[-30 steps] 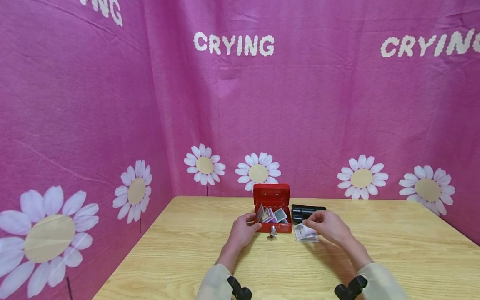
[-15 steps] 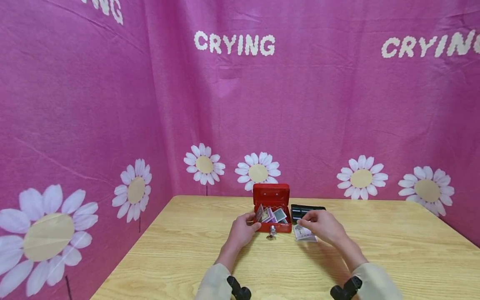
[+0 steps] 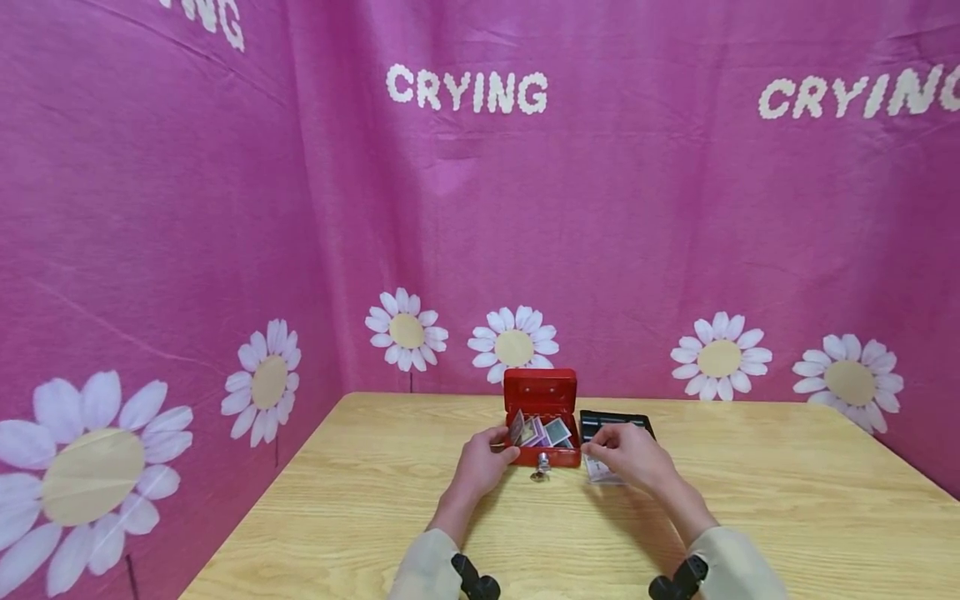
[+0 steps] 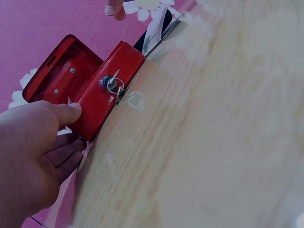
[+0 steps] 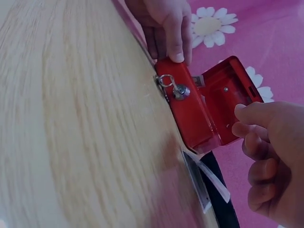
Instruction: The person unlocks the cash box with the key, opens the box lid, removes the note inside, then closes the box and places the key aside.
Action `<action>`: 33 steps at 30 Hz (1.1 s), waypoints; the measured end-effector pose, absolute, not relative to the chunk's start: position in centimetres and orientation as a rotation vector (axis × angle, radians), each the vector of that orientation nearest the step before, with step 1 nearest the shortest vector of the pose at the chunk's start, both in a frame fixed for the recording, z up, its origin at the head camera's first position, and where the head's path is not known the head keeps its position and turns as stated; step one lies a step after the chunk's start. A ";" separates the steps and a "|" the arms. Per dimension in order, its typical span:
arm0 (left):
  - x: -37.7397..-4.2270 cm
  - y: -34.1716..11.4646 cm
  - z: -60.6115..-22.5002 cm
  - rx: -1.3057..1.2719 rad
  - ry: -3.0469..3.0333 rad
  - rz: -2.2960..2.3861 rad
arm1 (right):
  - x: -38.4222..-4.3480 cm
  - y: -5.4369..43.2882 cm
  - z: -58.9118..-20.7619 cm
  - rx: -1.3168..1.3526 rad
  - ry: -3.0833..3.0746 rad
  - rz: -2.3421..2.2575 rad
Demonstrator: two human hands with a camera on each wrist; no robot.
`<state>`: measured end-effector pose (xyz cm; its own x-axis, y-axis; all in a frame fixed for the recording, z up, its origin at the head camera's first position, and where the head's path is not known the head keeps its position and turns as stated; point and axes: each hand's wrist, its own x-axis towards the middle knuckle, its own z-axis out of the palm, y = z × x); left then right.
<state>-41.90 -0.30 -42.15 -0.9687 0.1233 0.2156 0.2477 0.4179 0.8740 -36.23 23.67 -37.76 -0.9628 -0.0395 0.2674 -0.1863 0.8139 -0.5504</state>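
A red cash box (image 3: pixel 551 457) stands with its lid raised; several banknotes (image 3: pixel 557 431) lie inside. A key (image 4: pixel 115 76) on a ring sits in the front lock. My left hand (image 3: pixel 482 463) grips the box's left end, thumb on its front edge and fingers round the side. My right hand (image 3: pixel 637 458) is at the box's right end, over a folded banknote (image 5: pixel 214 176) lying by the box. Its fingers are loosely curled, thumb and index fingertip a little apart, with nothing visible between them. In the head view this hand covers part of that note.
A flat black case with glossy parts (image 3: pixel 637 418) lies right of the box, behind the folded banknote. The wooden table (image 3: pixel 420 425) reaches back to a pink flowered curtain (image 3: pixel 615 208). A small camera is strapped to each wrist.
My right hand has moved left, its fingertips passing from over the folded banknote to the box's right end. My left hand has kept its grip on the box.
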 end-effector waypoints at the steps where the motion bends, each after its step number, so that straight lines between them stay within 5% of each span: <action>1: -41.9 -0.3 -42.1 -0.328 -2.543 -1.605 | -36.2 23.6 -37.8 0.172 -2.759 0.865; 33: -42.0 -0.5 -42.3 -0.353 -2.531 -1.583 | -38.1 20.4 -38.3 0.180 -2.761 0.895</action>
